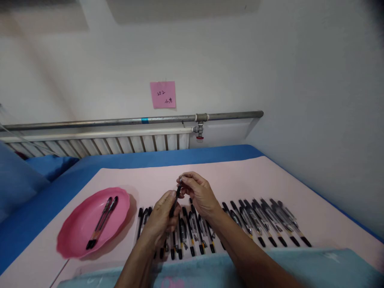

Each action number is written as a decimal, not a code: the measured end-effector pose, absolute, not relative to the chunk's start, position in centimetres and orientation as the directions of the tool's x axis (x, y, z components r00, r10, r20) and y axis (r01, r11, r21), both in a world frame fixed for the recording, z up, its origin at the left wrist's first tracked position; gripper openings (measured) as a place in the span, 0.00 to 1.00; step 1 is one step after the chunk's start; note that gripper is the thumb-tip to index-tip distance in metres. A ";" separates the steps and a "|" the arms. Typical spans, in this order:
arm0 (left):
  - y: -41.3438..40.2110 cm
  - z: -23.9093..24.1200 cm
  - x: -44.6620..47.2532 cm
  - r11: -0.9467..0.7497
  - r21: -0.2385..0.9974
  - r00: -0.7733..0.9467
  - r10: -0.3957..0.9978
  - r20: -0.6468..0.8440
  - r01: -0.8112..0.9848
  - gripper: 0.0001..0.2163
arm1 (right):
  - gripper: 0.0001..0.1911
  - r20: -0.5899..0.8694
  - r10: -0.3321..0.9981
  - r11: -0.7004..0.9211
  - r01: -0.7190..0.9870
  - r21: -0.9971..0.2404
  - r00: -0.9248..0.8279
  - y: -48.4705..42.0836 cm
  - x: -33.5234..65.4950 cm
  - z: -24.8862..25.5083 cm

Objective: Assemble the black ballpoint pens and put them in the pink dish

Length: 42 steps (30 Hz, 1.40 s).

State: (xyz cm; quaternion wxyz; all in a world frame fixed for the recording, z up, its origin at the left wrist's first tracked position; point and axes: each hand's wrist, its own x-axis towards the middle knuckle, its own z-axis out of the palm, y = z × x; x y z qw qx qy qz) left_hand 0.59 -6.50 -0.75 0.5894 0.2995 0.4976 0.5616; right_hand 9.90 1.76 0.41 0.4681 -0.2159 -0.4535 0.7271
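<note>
Above the middle of the table, my left hand (164, 214) is closed around a dark pen (178, 193) that tilts up to the right. The fingers of my right hand (196, 190) pinch the upper end of this same pen; whether a small separate part sits between them cannot be made out. Under and around my hands lie several black-and-clear pen parts (193, 226) in a row, partly covered by my wrists. To the right a second group of pen parts (264, 218) lies in slanted lines, with black caps and clear barrels.
A pink scalloped dish (70, 216) at the left holds two pens (103, 220). The pink tabletop (240, 176) has a blue surface (180, 157) behind it. A light-blue cloth (315, 264) lies along the front. A radiator (120, 142) and a pipe (234, 116) run along the wall.
</note>
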 end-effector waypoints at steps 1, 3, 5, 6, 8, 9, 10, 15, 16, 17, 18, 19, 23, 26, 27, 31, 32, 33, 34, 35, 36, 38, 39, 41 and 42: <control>-6.5 -0.8 0.6 0.190 0.910 -0.128 0.959 -0.252 -0.367 0.17 | 0.06 0.113 0.876 -0.138 -0.467 -0.873 -0.470 1.8 9.9 0.3; -6.5 -0.8 0.6 0.189 0.907 -0.132 0.958 -0.255 -0.377 0.17 | 0.05 0.112 0.876 -0.118 -0.434 -0.893 -0.469 1.7 9.8 0.2; -6.5 -0.7 0.5 0.190 0.900 -0.127 0.958 -0.258 -0.393 0.17 | 0.05 0.106 0.883 -0.110 -0.422 -0.900 -0.457 1.6 9.7 0.2; -6.5 -0.7 0.5 0.188 0.895 -0.120 0.959 -0.256 -0.404 0.17 | 0.05 0.104 0.887 -0.107 -0.422 -0.900 -0.449 1.6 9.7 0.2; -6.4 -0.6 0.4 0.179 0.885 -0.100 0.965 -0.243 -0.430 0.16 | 0.05 0.110 0.893 -0.094 -0.419 -0.903 -0.437 1.4 9.6 0.3; -6.4 -0.5 0.4 0.174 0.879 -0.090 0.967 -0.237 -0.444 0.15 | 0.05 0.117 0.894 -0.083 -0.415 -0.906 -0.433 1.4 9.6 0.4; -6.4 -0.5 0.5 0.171 0.874 -0.082 0.969 -0.233 -0.455 0.14 | 0.05 0.125 0.895 -0.070 -0.410 -0.909 -0.429 1.3 9.6 0.5; -6.3 -0.9 0.9 0.134 0.905 -0.165 0.962 -0.217 -0.404 0.15 | 0.04 0.153 0.916 -0.016 -0.414 -0.910 -0.372 0.9 9.3 0.2; -6.3 -1.0 1.0 0.111 0.926 -0.211 0.958 -0.197 -0.362 0.15 | 0.04 0.155 0.919 -0.010 -0.415 -0.910 -0.362 0.9 9.2 0.1; -6.3 -1.1 1.1 0.088 0.943 -0.250 0.952 -0.174 -0.321 0.14 | 0.05 0.156 0.920 -0.007 -0.412 -0.911 -0.361 0.9 9.1 -0.1; -6.3 -1.2 1.2 0.072 0.954 -0.278 0.948 -0.156 -0.292 0.14 | 0.05 0.153 0.919 -0.009 -0.407 -0.913 -0.364 1.0 9.1 -0.3; -6.3 -1.2 1.2 0.065 0.958 -0.288 0.946 -0.148 -0.278 0.14 | 0.05 0.146 0.916 -0.019 -0.406 -0.914 -0.373 1.0 9.1 -0.4; -6.3 -1.3 1.1 0.106 0.943 -0.244 0.951 -0.189 -0.315 0.14 | 0.10 0.075 0.889 -0.154 -0.450 -0.880 -0.452 1.2 9.2 -0.4; -6.3 -1.2 1.0 0.120 0.928 -0.220 0.953 -0.207 -0.352 0.13 | 0.12 0.042 0.870 -0.218 -0.461 -0.860 -0.491 1.2 9.4 0.0; -6.3 -1.2 0.9 0.123 0.923 -0.215 0.953 -0.211 -0.364 0.13 | 0.11 0.042 0.873 -0.213 -0.458 -0.863 -0.486 1.3 9.4 0.1; -6.3 -1.1 1.0 0.129 0.919 -0.206 0.954 -0.217 -0.374 0.13 | 0.05 0.041 0.903 -0.174 -0.450 -0.876 -0.429 1.4 9.3 -0.1; -6.3 -1.1 1.0 0.129 0.920 -0.207 0.954 -0.216 -0.369 0.13 | 0.05 0.029 0.904 -0.185 -0.452 -0.873 -0.426 1.5 9.3 -0.1; -6.3 -1.1 1.0 0.129 0.922 -0.207 0.954 -0.216 -0.366 0.13 | 0.05 0.011 0.900 -0.211 -0.458 -0.863 -0.436 1.6 9.3 -0.2; -6.2 -1.2 1.0 0.131 0.922 -0.208 0.954 -0.217 -0.364 0.13 | 0.06 -0.008 0.888 -0.250 -0.466 -0.849 -0.460 1.6 9.4 -0.2; -6.2 -1.2 1.0 0.133 0.921 -0.209 0.953 -0.220 -0.366 0.13 | 0.07 -0.022 0.869 -0.288 -0.471 -0.834 -0.494 1.7 9.5 -0.1; -6.2 -1.2 1.0 0.134 0.920 -0.210 0.952 -0.223 -0.369 0.13 | 0.08 -0.025 0.851 -0.314 -0.470 -0.825 -0.525 1.7 9.5 -0.1; -6.2 -1.2 0.9 0.136 0.917 -0.207 0.952 -0.226 -0.375 0.13 | 0.10 -0.014 0.830 -0.318 -0.453 -0.833 -0.557 1.9 9.7 0.0; -6.2 -1.2 0.9 0.136 0.917 -0.206 0.952 -0.225 -0.374 0.13 | 0.09 -0.006 0.834 -0.295 -0.437 -0.850 -0.552 1.9 9.8 -0.1; -6.2 -1.2 0.9 0.130 0.925 -0.211 0.953 -0.215 -0.356 0.13 | 0.07 0.009 0.861 -0.224 -0.396 -0.890 -0.508 2.1 9.8 -0.1; -6.3 -1.3 0.9 0.127 0.929 -0.216 0.953 -0.211 -0.346 0.13 | 0.06 0.010 0.873 -0.200 -0.377 -0.904 -0.487 2.1 9.9 -0.2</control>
